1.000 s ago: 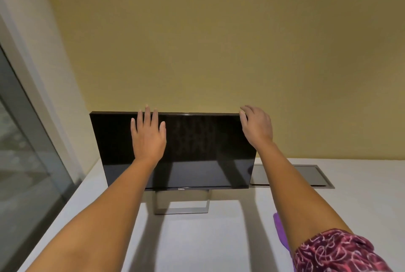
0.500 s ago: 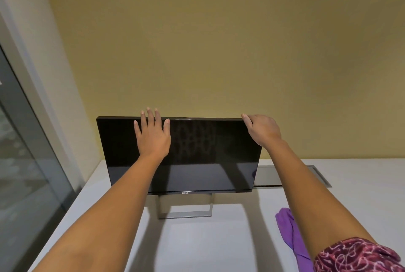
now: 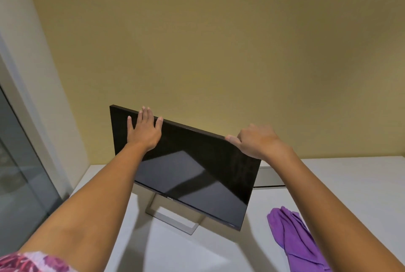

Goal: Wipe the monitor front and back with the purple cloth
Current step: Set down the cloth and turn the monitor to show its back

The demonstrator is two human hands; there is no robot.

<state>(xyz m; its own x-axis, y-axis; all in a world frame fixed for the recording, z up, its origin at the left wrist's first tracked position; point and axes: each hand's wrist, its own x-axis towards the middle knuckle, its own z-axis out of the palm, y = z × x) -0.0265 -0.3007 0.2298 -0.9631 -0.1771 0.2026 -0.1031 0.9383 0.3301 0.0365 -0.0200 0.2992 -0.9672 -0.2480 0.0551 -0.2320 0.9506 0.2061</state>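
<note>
In the head view, the monitor [image 3: 197,173] stood on its silver stand [image 3: 173,217] on the white table [image 3: 350,184]. It sat skewed, its right end nearer the person and its left end angled toward the yellow wall [image 3: 219,52]. The left hand [image 3: 144,133] lay flat on the upper left of the dark screen, fingers straight and slightly spread, their tips reaching the top edge. The right hand [image 3: 256,142] gripped the top right corner, with the fingers curled over the edge and out of sight behind it. The purple cloth [image 3: 293,234] lay crumpled on the table just right of the monitor, beneath the right forearm and in neither hand.

The step looked like swinging the monitor round to reach its back, and several things could go wrong.

- **Tipping:** both hands sat high on the panel while the stand was a slim open frame. A push at the top might tip the screen or lift one side of the base rather than pivot it.
- **Prints:** the bare palm pressed on the glass would probably leave marks for the cloth to clear.
- **Snagging:** the back was hidden, so any cable there could not be seen. One running to the hatch [image 3: 269,176] behind the right end might pull taut.
- **Clearance:** the far left corner pointed toward the wall and the window [image 3: 17,173], and how much room it had there could not be judged.
- **Cloth:** the lower right corner hung near the cloth and might drag it along.
</note>
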